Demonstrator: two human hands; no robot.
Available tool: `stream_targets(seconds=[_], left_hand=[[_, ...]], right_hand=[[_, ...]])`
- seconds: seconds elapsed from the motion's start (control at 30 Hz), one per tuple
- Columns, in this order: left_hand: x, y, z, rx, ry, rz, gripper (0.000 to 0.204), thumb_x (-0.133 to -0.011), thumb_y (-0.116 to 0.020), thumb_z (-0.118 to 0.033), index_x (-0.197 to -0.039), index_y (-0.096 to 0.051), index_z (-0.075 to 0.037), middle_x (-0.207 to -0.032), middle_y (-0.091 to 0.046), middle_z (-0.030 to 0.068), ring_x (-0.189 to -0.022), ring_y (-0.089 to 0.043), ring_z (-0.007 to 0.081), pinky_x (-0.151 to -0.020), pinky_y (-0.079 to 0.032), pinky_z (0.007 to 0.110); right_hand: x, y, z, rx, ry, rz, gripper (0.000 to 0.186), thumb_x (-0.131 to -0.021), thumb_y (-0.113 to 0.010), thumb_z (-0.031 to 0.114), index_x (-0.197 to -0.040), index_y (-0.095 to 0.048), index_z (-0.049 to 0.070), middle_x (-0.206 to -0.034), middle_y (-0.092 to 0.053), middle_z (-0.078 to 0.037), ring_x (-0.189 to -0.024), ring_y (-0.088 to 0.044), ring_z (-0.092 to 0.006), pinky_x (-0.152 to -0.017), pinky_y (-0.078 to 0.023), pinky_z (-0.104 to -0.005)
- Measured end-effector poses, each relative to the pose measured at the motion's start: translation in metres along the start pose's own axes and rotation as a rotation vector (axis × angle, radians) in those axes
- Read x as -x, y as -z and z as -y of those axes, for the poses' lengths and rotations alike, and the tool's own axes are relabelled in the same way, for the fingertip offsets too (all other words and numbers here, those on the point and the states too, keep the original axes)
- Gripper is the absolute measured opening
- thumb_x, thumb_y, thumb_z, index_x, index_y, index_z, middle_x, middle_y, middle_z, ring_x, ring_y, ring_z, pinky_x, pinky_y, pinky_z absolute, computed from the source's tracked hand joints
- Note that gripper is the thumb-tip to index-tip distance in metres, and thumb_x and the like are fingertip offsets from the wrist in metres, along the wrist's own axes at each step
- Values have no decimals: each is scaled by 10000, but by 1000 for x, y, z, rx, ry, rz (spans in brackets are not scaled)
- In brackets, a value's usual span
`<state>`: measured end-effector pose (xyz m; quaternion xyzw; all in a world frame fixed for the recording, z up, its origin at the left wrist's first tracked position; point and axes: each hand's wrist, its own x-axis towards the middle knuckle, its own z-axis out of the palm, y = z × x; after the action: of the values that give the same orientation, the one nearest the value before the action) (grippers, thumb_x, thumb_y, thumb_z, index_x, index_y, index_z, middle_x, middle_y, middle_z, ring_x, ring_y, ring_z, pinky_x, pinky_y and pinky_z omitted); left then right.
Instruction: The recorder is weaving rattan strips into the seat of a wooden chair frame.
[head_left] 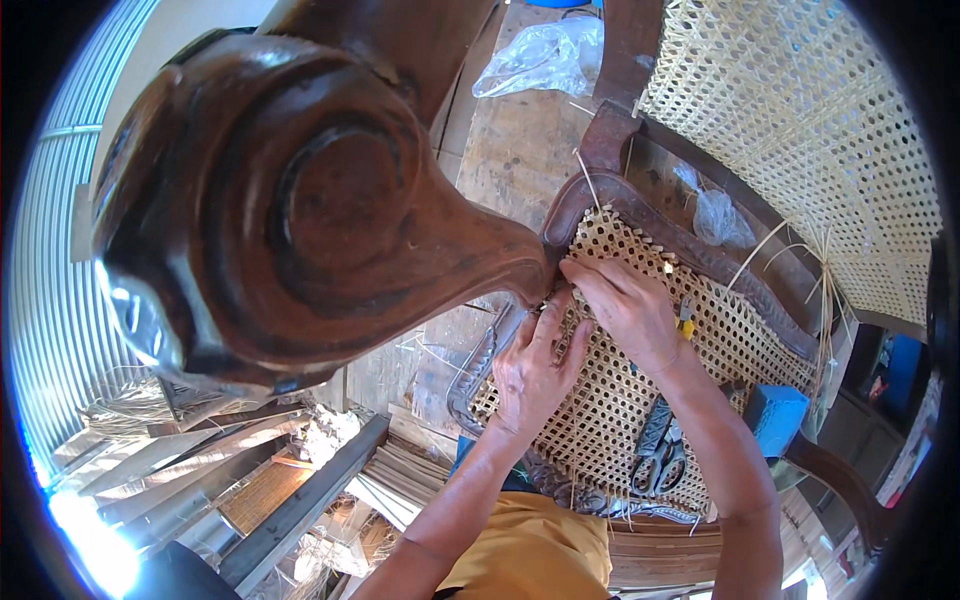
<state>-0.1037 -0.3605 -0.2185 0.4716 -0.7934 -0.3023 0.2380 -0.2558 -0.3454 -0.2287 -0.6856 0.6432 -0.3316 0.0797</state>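
Observation:
A woven cane seat (620,400) fills a carved dark wooden chair frame (700,255), with loose strand ends along its edge. My left hand (530,370) rests at the seat's left edge, its thumb apart from the outstretched fingers. Beside it my right hand (635,312) bends over the same corner, fingers drawn together at the frame; whatever they pinch is hidden. Both sets of fingertips meet where a thick curved wooden armrest (480,255) joins the frame. On the cane lie scissors (657,472) and a small tool with a yellow handle (686,322).
The armrest's big carved scroll (345,195) looms close on the left. A caned backrest (800,130) stands at upper right, with long loose cane strands (825,280) beside it. A blue block (778,420) sits by my right forearm. Plastic bags (550,55) and wood scraps (220,440) lie around.

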Motion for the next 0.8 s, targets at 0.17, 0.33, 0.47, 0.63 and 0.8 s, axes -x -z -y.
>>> stream_targets(seconds=[0.17,0.33,0.47,0.63,0.8], left_hand=[[3,0,3,12,32,47,414,-827,-707,-214,-1206,-598,-90,-757,-623,88,-514,-602,204,-472,-491,328],[6,-4,5,40,31,52,433,-833,-709,-198,-1234,-593,-84,-664,-561,69,-480,-536,156,-453,-459,312],[3,-4,2,34,18,47,401,-848,-698,-176,-1227,-602,-87,-642,-524,42,-469,-478,131,-445,-434,303],[2,-3,0,23,-15,27,381,-850,-699,-184,-1209,-616,-88,-627,-511,31,-472,-464,109,-446,-431,284],[3,-4,1,43,75,92,367,-854,-694,-165,-1203,-622,-79,-632,-543,26,-503,-484,90,-478,-442,257]], right_hand=[[3,-5,0,93,80,-45,307,-724,-660,25,-1030,-645,51,-1000,-667,-68,-854,-658,-207,-715,-554,-316],[9,2,8,33,11,50,385,-707,-635,24,-1091,-632,53,-1021,-654,-117,-908,-652,-269,-746,-551,-332],[36,30,38,-119,-359,-105,328,-799,-614,-15,-1120,-621,48,-1001,-655,-117,-912,-654,-234,-752,-541,-309],[124,81,74,82,-1054,-329,248,-847,-644,31,-1093,-610,39,-1011,-619,-126,-869,-603,-221,-757,-506,-350],[182,93,75,485,-962,-116,252,-843,-644,49,-1086,-580,30,-1023,-600,-145,-921,-576,-320,-793,-474,-420]])
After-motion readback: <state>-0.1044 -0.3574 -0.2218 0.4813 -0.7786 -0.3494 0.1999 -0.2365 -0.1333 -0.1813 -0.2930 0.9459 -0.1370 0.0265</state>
